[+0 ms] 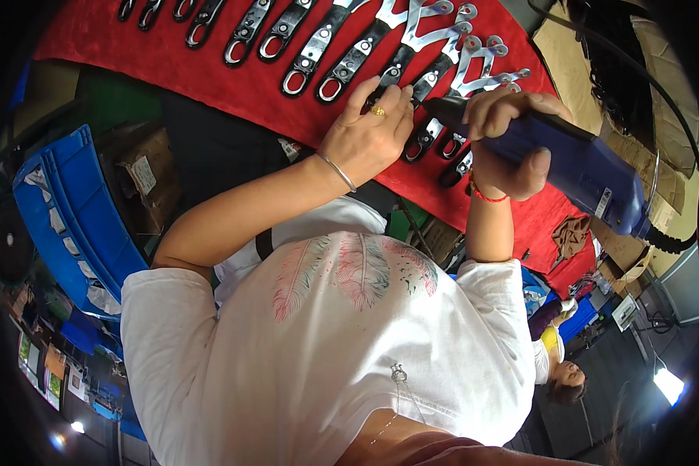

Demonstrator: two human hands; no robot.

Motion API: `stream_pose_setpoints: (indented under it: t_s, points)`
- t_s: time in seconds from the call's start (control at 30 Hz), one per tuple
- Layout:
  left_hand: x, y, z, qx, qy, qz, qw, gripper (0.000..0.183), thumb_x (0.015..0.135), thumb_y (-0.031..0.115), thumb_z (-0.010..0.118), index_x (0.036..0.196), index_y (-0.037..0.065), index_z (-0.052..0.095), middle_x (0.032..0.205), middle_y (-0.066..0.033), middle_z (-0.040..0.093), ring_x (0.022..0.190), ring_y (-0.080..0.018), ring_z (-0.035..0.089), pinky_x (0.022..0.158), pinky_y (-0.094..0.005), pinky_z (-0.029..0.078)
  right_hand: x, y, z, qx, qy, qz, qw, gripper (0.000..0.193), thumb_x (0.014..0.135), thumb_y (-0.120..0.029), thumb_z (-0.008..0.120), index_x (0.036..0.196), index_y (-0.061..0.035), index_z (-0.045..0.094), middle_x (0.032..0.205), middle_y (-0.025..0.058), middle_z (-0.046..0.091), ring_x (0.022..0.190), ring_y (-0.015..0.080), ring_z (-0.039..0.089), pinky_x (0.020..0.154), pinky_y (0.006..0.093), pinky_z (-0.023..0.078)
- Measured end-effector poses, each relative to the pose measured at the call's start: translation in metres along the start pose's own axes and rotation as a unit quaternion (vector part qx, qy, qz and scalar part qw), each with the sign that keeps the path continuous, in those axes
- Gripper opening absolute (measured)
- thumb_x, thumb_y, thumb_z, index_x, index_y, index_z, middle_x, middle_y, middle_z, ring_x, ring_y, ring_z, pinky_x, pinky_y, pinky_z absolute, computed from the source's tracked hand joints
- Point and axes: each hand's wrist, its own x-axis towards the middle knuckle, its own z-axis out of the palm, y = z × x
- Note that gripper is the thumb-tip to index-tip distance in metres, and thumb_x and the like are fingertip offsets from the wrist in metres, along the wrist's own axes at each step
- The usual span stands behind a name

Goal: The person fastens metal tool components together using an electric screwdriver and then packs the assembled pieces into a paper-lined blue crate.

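My right hand (505, 128) is wrapped round a dark blue corded electric hand tool (571, 159). Its black nose points left, close to the fingers of my left hand (373, 128). Those fingers, one with a gold ring, are closed on the black handle of a metal tool (402, 62) lying on a red cloth (287, 109). Several similar tools (311, 58) lie in a row beside it, with looped black handles and silver linked arms. The electric tool's tip is not clearly visible against the dark handles.
A blue plastic bin (78, 217) and a cardboard box (144, 175) stand at the left. The electric tool's black cord (668, 241) runs up the right side. A brown cloth (571, 235) lies on the red cloth's right part. Another person (555, 353) is at the lower right.
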Motion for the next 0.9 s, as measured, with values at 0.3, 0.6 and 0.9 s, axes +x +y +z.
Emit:
stream_pose_setpoints:
  t_s: [0.3,0.6,0.9]
  points:
    - [-0.003,-0.002,0.000,-0.007,-0.012,0.009,1.000,0.024,0.078,0.015,0.053,0.096,0.006,0.065,0.115,-0.0054,0.060,0.112,-0.0167,0.049,0.102,-0.0416,0.025,0.001,0.001,0.012,-0.014,-0.004,0.009,1.000,0.049,0.079,-0.040,0.066,0.104,-0.0024,0.047,0.056,0.0062,0.047,0.050,0.0181,0.050,0.050,0.0317,0.046]
    - [-0.026,-0.017,-0.022,-0.114,-0.024,-0.084,0.990,0.044,0.075,0.017,0.061,0.117,0.006,0.055,0.122,-0.0081,0.050,0.108,-0.0247,0.046,0.092,-0.0379,0.039,0.026,0.007,0.011,0.055,0.008,-0.054,0.997,0.049,0.083,-0.034,0.062,0.114,-0.0006,0.044,0.063,0.0099,0.051,0.054,0.0218,0.052,0.052,0.0329,0.046]
    - [-0.033,-0.025,-0.017,-0.092,-0.045,-0.054,0.993,0.041,0.077,0.010,0.051,0.117,0.002,0.054,0.124,-0.0078,0.050,0.102,-0.0227,0.049,0.081,-0.0289,0.046,0.030,0.021,0.015,0.011,-0.025,-0.029,0.999,0.049,0.083,-0.037,0.062,0.113,-0.0022,0.045,0.063,0.0089,0.051,0.054,0.0208,0.052,0.053,0.0326,0.046]
